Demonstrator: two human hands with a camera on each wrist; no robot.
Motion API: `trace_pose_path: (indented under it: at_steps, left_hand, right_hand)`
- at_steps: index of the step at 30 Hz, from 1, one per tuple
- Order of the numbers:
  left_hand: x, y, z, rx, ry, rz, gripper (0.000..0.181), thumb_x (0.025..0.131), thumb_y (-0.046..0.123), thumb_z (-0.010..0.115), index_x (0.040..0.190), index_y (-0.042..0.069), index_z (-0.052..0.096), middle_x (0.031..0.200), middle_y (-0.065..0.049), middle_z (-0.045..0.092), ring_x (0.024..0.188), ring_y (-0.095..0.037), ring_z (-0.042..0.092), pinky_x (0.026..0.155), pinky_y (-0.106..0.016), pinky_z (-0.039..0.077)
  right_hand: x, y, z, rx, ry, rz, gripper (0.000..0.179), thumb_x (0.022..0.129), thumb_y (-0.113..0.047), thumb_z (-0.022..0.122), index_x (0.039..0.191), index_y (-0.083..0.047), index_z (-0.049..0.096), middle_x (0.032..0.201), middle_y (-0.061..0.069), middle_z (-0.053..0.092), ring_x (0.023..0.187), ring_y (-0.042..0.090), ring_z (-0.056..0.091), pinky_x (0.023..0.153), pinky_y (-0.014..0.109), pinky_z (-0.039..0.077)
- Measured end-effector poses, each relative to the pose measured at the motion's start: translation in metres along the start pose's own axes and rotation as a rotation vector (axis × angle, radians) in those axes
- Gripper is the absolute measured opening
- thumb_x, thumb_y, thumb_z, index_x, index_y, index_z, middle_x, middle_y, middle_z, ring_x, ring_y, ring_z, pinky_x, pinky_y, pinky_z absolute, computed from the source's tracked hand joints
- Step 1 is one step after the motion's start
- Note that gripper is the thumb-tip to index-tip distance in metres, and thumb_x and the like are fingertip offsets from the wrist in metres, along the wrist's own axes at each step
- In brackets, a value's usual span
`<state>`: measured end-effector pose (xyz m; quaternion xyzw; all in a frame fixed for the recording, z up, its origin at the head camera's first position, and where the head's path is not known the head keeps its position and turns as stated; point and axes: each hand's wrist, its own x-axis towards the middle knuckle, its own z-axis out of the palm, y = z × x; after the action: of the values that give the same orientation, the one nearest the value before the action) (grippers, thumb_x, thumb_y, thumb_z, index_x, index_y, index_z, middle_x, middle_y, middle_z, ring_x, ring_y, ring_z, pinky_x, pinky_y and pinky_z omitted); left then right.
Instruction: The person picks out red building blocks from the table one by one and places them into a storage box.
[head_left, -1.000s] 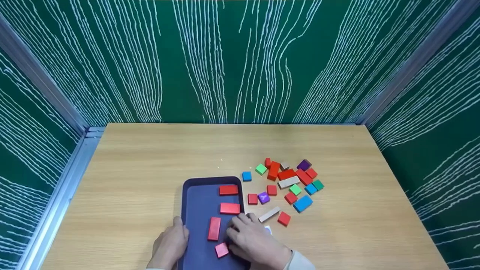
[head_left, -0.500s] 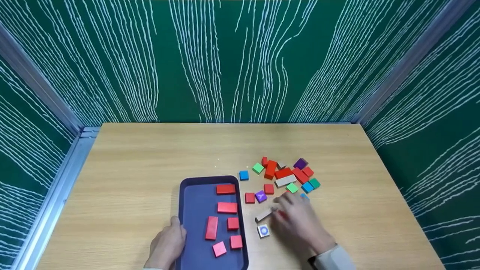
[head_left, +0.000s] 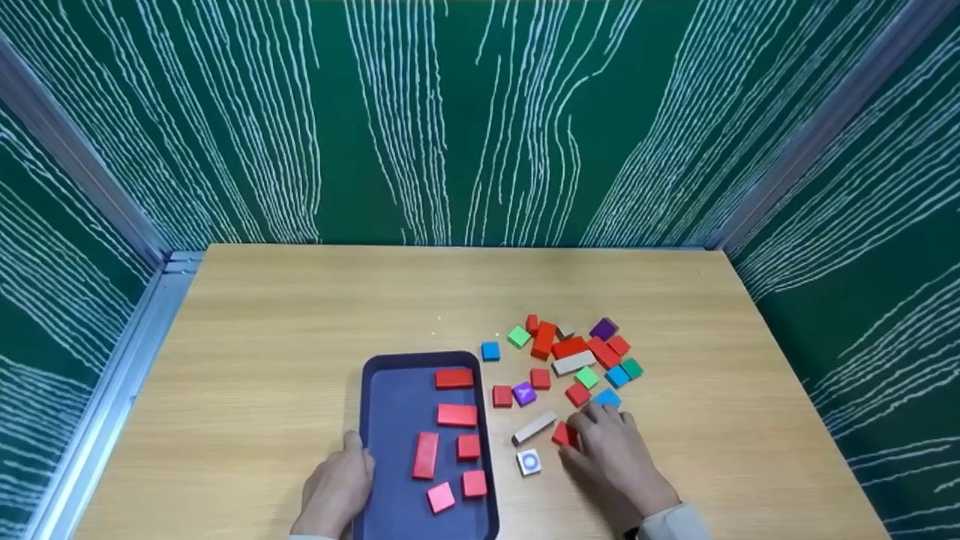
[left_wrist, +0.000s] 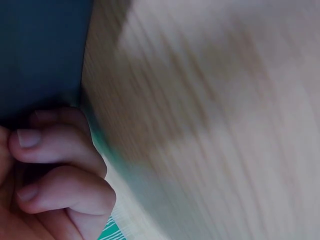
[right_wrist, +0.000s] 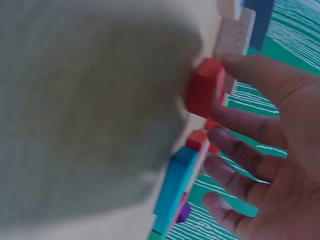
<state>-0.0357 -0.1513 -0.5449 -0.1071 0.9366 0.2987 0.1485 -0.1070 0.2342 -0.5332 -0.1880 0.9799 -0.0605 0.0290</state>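
My left hand (head_left: 334,486) grips the left side of a dark blue tray (head_left: 391,450), thumb at its rim. Curled fingers (left_wrist: 60,142) show by the tray wall in the left wrist view. Several red blocks lie in the tray, among them a long upright-lying one (head_left: 425,455) and a cube (head_left: 441,497). On the table to the right, my right hand (head_left: 616,457) has thumb and index finger at opposite sides of a red block (right_wrist: 204,89), pinching it. Its other fingers are spread loosely. A white block with a blue ring (head_left: 529,462) and a thin pale block (head_left: 534,428) lie nearby.
Behind the right hand spreads a loose group of blocks: blue (head_left: 607,398), light green (head_left: 586,376), purple (head_left: 524,393), dark purple (head_left: 604,328), pale (head_left: 574,364) and several red ones. Green walls with white lines stand around the wooden table (head_left: 262,337).
The right hand let go of a red block in the tray, moved right over the table and came to another red block. The left hand stays on the tray.
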Motion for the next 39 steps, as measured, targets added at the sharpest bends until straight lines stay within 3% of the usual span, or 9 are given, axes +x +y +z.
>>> trace_pose_path:
  at_steps: [8, 13, 22, 26, 32, 39]
  left_hand:
    - [0.003, -0.001, -0.004, 0.042, 0.047, 0.015, 0.032, 0.105, 0.022, 0.041, 0.122, -0.004, 0.045, 0.073, -0.014, 0.057, 0.059, -0.026, 0.053, 0.056, -0.044, 0.044]
    - [0.002, -0.002, -0.005, 0.038, 0.066, 0.028, 0.030, 0.104, 0.021, 0.041, 0.119, -0.004, 0.046, 0.071, -0.012, 0.055, 0.058, -0.026, 0.053, 0.054, -0.044, 0.043]
    - [0.002, -0.003, -0.003, 0.033, 0.063, 0.008, 0.028, 0.104, 0.021, 0.044, 0.118, -0.003, 0.047, 0.071, -0.011, 0.054, 0.058, -0.025, 0.053, 0.054, -0.043, 0.043]
    - [0.002, -0.002, 0.002, 0.031, 0.088, 0.025, 0.027, 0.103, 0.020, 0.046, 0.118, -0.002, 0.048, 0.071, -0.012, 0.057, 0.058, -0.026, 0.056, 0.055, -0.044, 0.045]
    - [0.001, -0.001, 0.007, 0.041, 0.114, 0.043, 0.026, 0.102, 0.020, 0.048, 0.116, -0.002, 0.049, 0.071, -0.013, 0.059, 0.060, -0.031, 0.059, 0.056, -0.047, 0.046]
    - [0.000, -0.003, 0.006, 0.041, 0.119, 0.036, 0.026, 0.102, 0.020, 0.049, 0.117, -0.002, 0.049, 0.074, -0.015, 0.060, 0.063, -0.032, 0.062, 0.056, -0.047, 0.046]
  right_hand:
    - [0.006, 0.002, -0.006, 0.031, 0.038, 0.018, 0.040, 0.081, -0.032, 0.083, 0.110, -0.008, 0.070, 0.106, 0.007, 0.060, 0.100, 0.028, 0.053, 0.080, 0.047, 0.044]
    - [0.017, -0.008, -0.014, 0.048, 0.095, 0.006, 0.042, 0.081, -0.033, 0.084, 0.112, -0.009, 0.070, 0.105, 0.007, 0.060, 0.098, 0.027, 0.053, 0.081, 0.046, 0.045]
    - [0.059, -0.065, -0.024, 0.152, 0.105, -0.075, 0.044, 0.083, -0.036, 0.083, 0.118, -0.015, 0.070, 0.109, 0.002, 0.060, 0.101, 0.020, 0.052, 0.090, 0.044, 0.047]
    - [0.075, -0.086, -0.023, 0.151, 0.099, -0.163, 0.041, 0.086, -0.039, 0.079, 0.118, -0.015, 0.070, 0.108, 0.001, 0.060, 0.101, 0.020, 0.052, 0.090, 0.044, 0.045]
    - [0.091, -0.112, -0.019, 0.145, 0.104, -0.307, 0.038, 0.091, -0.037, 0.072, 0.118, -0.010, 0.069, 0.110, 0.006, 0.060, 0.099, 0.023, 0.052, 0.086, 0.042, 0.047]
    - [0.104, -0.145, -0.017, 0.136, 0.055, -0.354, 0.039, 0.092, -0.039, 0.070, 0.120, -0.012, 0.069, 0.111, 0.005, 0.062, 0.102, 0.023, 0.053, 0.091, 0.045, 0.046]
